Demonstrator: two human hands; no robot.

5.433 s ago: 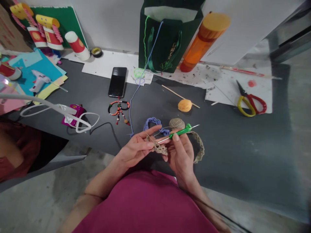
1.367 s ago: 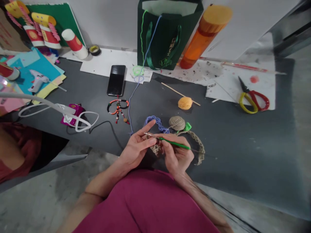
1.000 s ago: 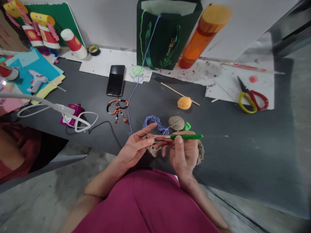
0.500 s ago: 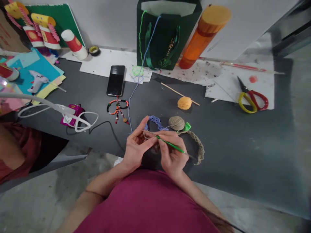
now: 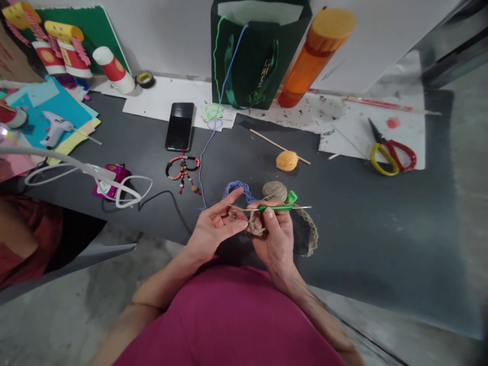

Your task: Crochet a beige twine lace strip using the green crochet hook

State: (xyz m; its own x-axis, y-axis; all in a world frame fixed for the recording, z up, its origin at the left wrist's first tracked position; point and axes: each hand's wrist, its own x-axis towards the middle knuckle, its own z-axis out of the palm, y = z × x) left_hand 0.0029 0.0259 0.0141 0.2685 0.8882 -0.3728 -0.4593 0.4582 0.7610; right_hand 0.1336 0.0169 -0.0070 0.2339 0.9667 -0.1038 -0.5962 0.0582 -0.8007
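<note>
My right hand (image 5: pixel 275 231) is closed around a green-handled crochet hook (image 5: pixel 280 208), which lies nearly level and points left. My left hand (image 5: pixel 215 223) pinches the beige crochet piece (image 5: pixel 254 227) between thumb and fingers, its index finger raised with the beige yarn running across to the hook. Just beyond my hands rest a ball of beige yarn (image 5: pixel 275 191), a blue crocheted strip (image 5: pixel 237 188) and a small green crocheted bit (image 5: pixel 292 196). A curved beige crocheted band (image 5: pixel 309 231) lies right of my right hand.
Scissors (image 5: pixel 392 152) lie at the right, near a yellow yarn ball (image 5: pixel 286 160) and thin stick. A phone (image 5: pixel 179 127), beaded bracelet (image 5: pixel 183 169), green paper bag (image 5: pixel 251 61) and orange bottle (image 5: pixel 316 58) stand or lie farther back. White cable (image 5: pixel 125 195) crosses the left side.
The hook has swung from slanting down-right to nearly level. My right hand has turned, and my left index finger has shifted right; more of the beige crochet piece shows between the hands.
</note>
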